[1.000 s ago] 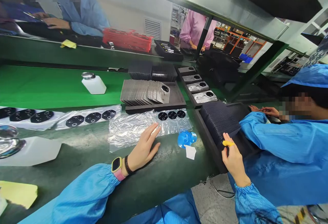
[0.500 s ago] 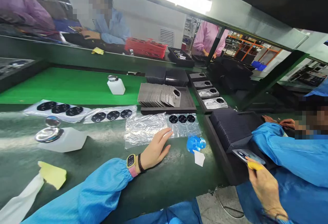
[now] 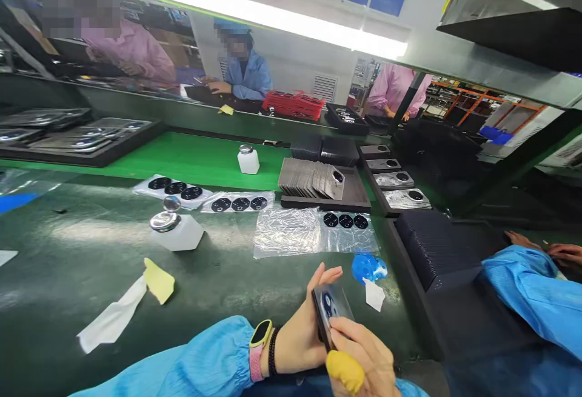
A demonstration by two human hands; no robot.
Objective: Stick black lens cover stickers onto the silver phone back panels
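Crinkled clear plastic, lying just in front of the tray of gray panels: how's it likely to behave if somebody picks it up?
The crinkled clear plastic is probably floppy, since creases run all over it. It's likely light too: it lies flat on the green bench and looks film-thin. Its glossy reflections suggest it might feel slippery.

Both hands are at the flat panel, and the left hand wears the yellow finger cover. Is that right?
Not quite: the head view shows the yellow finger cover on the right hand, not the left hand. Both hands are at the flat panel.
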